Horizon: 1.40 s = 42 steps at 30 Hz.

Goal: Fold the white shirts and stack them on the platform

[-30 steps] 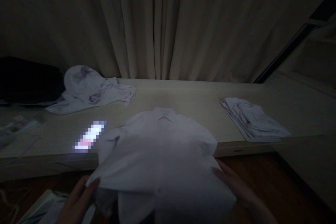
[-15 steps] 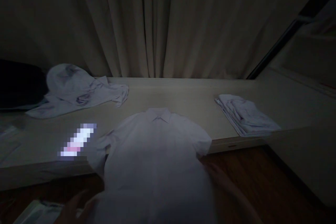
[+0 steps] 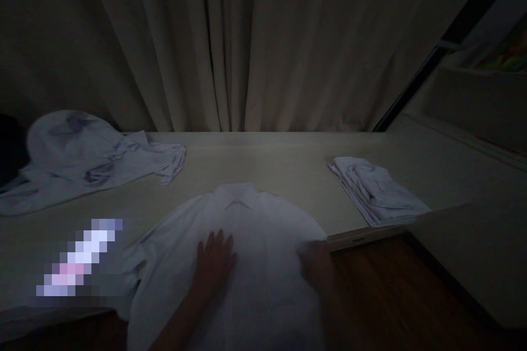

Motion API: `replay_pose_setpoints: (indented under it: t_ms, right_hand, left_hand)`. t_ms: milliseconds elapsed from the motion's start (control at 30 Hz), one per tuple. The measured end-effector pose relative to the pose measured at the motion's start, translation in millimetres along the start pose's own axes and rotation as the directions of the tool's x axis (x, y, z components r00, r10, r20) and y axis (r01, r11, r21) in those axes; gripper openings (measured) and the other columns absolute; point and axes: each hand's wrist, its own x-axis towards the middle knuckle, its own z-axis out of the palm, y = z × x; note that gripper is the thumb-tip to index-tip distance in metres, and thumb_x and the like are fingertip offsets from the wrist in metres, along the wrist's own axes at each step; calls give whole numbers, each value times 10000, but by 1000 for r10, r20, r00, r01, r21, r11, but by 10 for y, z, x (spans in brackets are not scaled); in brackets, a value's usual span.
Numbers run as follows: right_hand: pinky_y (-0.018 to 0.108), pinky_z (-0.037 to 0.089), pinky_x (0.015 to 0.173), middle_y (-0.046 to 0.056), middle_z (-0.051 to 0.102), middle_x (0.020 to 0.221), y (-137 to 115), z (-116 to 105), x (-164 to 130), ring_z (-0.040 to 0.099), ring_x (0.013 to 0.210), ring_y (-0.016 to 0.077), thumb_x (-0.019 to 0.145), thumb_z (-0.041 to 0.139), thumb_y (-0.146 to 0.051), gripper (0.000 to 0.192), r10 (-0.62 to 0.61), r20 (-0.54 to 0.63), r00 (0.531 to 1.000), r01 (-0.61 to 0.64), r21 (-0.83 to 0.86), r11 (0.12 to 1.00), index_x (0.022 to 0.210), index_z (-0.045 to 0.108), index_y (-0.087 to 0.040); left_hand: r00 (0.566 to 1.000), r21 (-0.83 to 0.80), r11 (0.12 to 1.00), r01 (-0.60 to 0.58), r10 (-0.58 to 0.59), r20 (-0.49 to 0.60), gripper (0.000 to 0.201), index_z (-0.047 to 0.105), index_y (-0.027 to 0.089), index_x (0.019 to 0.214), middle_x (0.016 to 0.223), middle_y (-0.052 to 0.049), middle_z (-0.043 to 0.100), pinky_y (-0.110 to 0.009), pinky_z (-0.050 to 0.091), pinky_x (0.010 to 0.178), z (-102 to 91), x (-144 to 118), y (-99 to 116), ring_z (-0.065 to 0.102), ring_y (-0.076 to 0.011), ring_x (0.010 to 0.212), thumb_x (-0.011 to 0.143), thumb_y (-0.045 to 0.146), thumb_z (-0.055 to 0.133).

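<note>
A pale short-sleeved collared shirt (image 3: 255, 285) lies front up, with its collar on the light tabletop and its lower part reaching toward me. My left hand (image 3: 216, 260) rests on its chest, left of the button line, fingers spread and holding nothing. At the right sleeve, my right hand (image 3: 319, 266) is closed on the shirt's cloth; motion blurs its fingers. The left sleeve hangs loosely bent at the side. Dim light hides fine detail.
On the light tabletop (image 3: 263, 159), a folded stack of white clothes (image 3: 379, 192) sits at the right. A crumpled white garment (image 3: 99, 153) lies at the left, near a bright pixelated object (image 3: 82, 258). Curtains (image 3: 296, 44) hang behind; a panel (image 3: 465, 263) borders the right.
My left hand has come up from the lower left onto the shirt's chest. The right hand has moved from beside the shirt onto its right sleeve. The view has shifted slightly.
</note>
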Motion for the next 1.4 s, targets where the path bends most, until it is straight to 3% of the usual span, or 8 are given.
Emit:
replay_pose_setpoints:
  t_ms: [100, 233, 400, 733, 967, 1067, 1200, 1400]
  right_hand:
    - [499, 364, 993, 177, 519, 1259, 129, 96, 3, 407, 1238, 382, 755, 496, -388, 388, 13, -57, 998, -17, -77, 997, 1068, 600, -186]
    - [558, 226, 1075, 144, 439, 1374, 272, 145, 11, 218, 1339, 426, 724, 534, -347, 238, -124, -1, 992, 122, -183, 976, 853, 679, -208]
    - [552, 224, 1089, 140, 377, 1433, 333, 188, 203, 178, 1376, 355, 798, 437, -348, 515, -92, -25, 995, 88, -145, 986, 1274, 495, -160]
    - [473, 161, 1129, 205, 203, 1499, 273, 183, 1379, 142, 1397, 295, 855, 302, -614, 764, -192, 270, 943, 211, -41, 977, 1388, 330, -66]
    - [454, 176, 1129, 126, 287, 1489, -7, 425, 2286, 204, 1389, 222, 935, 117, -423, 579, -103, 268, 958, 93, 48, 995, 1375, 376, -148]
    - [460, 166, 1126, 158, 282, 1485, -115, 528, 2488, 207, 1386, 245, 929, 182, -376, 550, -149, 222, 964, 149, 18, 989, 1366, 385, -110]
    - [491, 195, 1104, 183, 245, 1492, -125, 518, 2403, 195, 1379, 302, 880, 349, -411, 572, -289, 80, 954, 296, -95, 951, 1357, 394, -97]
    - [497, 331, 1042, 189, 413, 1382, 402, 179, 1771, 344, 1301, 294, 888, 312, -432, 535, -207, -126, 970, 194, -109, 975, 1293, 451, -111]
  left_hand:
    - [998, 44, 997, 57, -58, 16, 567, 345, 244, 1384, 1482, -159, 289, -655, 105, 1036, 73, 254, -14, 211, -382, 1361, 854, 446, 347]
    - [996, 84, 992, 93, -93, -10, 651, 327, 226, 1393, 1484, -176, 275, -679, 29, 1026, 80, 392, -65, 175, -406, 1365, 829, 550, 334]
    - [997, 106, 992, 73, -71, -24, 675, 297, 209, 1407, 1487, -175, 267, -666, 61, 1032, -25, 544, -148, 172, -406, 1365, 833, 565, 315]
    - [988, 153, 981, 120, -103, -115, 693, 281, 204, 1412, 1493, -187, 243, -669, 70, 1027, 110, 1056, -515, 132, -405, 1374, 833, 586, 297]
    - [977, 106, 977, 187, -174, -121, 737, 281, 216, 1411, 1492, -192, 240, -691, 110, 997, 181, 1431, -643, 103, -422, 1374, 808, 639, 287]
    - [971, 107, 974, 201, -183, -156, 727, 270, 210, 1415, 1501, -194, 212, -678, 103, 1010, 159, 1558, -660, 115, -410, 1375, 818, 625, 285]
    - [961, 98, 971, 219, -198, -194, 732, 297, 204, 1405, 1491, -204, 233, -677, 111, 1010, 144, 1676, -680, 180, -424, 1350, 811, 632, 305]
    - [964, 90, 994, 67, -41, -261, 613, 342, 174, 1382, 1460, -186, 318, -627, 143, 1051, 179, 1697, -762, 229, -364, 1355, 868, 506, 297]
